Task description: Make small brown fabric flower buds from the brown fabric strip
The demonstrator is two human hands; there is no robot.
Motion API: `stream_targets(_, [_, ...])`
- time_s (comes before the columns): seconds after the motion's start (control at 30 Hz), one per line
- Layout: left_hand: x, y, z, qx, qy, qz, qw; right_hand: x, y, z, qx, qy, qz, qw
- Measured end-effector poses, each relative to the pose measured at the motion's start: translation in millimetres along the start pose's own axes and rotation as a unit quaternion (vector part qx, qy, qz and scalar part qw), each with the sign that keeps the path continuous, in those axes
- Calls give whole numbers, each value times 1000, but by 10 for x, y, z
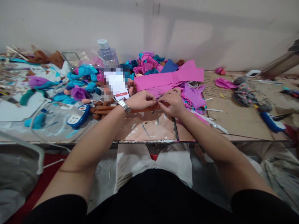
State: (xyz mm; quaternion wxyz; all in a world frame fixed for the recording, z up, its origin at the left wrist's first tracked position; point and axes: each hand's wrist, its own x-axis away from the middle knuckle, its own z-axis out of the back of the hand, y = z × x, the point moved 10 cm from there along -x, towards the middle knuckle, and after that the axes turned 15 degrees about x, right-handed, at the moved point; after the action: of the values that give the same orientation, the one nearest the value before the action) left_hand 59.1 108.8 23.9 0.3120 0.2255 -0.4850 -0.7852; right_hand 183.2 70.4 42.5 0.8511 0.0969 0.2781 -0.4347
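Observation:
My left hand (141, 101), with a metal watch (124, 105) on its wrist, is closed in a pinch on a brown crepe paper strip (149, 109). My right hand (173, 102) meets it fingertip to fingertip, pinching the same strip from the other side. The strip runs low over the table edge side of the hands; its parts under the fingers are hidden. Just behind the hands lies a wide pink crepe paper strip (168, 79). Left of my watch, rolled brown crepe paper (102, 110) rests on the table. A phone (120, 88), partly blurred out, leans behind my left wrist.
A clear bottle (107, 54) stands at the back. Blue-and-white power strips (79, 116) lie left and right, with a white cable. Crumpled paper flowers (79, 92) cover the left side. Flat cardboard (224, 109) and a grey bundle (244, 95) are right. People sit on both sides.

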Motion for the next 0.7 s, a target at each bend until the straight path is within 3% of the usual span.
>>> stream_targets(0.27, [20, -7, 31, -46, -20, 20, 999, 15, -19, -7, -1, 2, 20, 1000])
stream_targets(0.47, [42, 17, 129, -143, -19, 37, 989, 7, -2, 38, 13, 21, 8, 1000])
stream_targets(0.7, [29, 59, 93, -193, -16, 24, 981, 12, 2, -27, 7, -10, 6, 1000])
